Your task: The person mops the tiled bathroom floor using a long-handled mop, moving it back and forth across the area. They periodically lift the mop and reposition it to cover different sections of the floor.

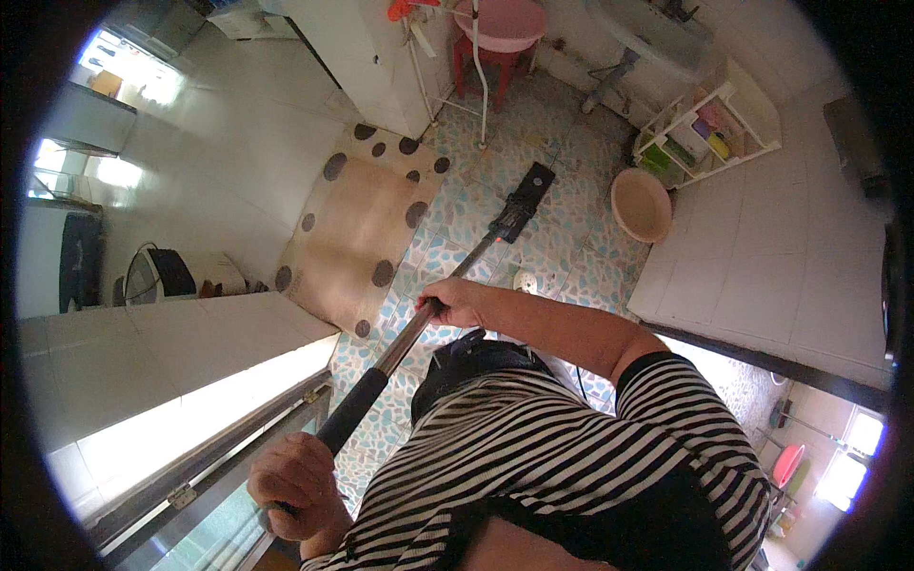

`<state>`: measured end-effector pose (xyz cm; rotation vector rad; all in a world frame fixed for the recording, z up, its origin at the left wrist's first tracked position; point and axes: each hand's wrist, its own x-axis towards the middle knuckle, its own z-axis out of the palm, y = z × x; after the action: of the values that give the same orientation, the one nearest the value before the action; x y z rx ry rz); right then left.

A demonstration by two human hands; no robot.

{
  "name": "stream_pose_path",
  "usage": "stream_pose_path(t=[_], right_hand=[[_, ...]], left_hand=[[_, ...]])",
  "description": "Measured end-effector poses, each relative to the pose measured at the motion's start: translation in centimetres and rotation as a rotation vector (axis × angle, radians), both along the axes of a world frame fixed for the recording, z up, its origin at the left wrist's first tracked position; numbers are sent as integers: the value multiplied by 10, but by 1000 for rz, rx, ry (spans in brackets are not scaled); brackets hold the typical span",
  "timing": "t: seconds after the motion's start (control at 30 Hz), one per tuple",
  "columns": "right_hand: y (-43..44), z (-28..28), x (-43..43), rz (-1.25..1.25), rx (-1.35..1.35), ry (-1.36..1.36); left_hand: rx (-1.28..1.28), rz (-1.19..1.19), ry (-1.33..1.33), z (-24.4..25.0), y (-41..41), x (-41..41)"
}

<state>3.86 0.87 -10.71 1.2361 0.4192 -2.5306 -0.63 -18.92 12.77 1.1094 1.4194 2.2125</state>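
A long mop handle (403, 342) runs slantwise in front of my body, metal with a black foam grip. My left hand (293, 478) is closed around the black grip's upper end at the lower left. Further down, my right hand (453, 301) wraps the metal pole, its arm crossing from the right. The flat black mop head (525, 200) lies on the patterned tile floor (457, 193), right of a beige mat with dark round spots (343, 235). The pad's underside is hidden.
A pinkish basin (641, 205) stands by a white plastic shelf (725, 160) at the right. A sink (657, 36) hangs on the far wall. A white rack (480, 86) stands before a red stool (493, 64) bearing a pink basin. A framed door (214, 478) is lower left.
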Motion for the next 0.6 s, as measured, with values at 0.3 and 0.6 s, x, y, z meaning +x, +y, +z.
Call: stream_pose_path(t=[0.3, 0.6], right_hand=[[168, -143, -2, -168, 520, -136], [117, -185, -11, -43, 697, 41]], left_hand=[[-24, -213, 343, -145, 117, 23], [-588, -29, 296, -79, 64, 5]])
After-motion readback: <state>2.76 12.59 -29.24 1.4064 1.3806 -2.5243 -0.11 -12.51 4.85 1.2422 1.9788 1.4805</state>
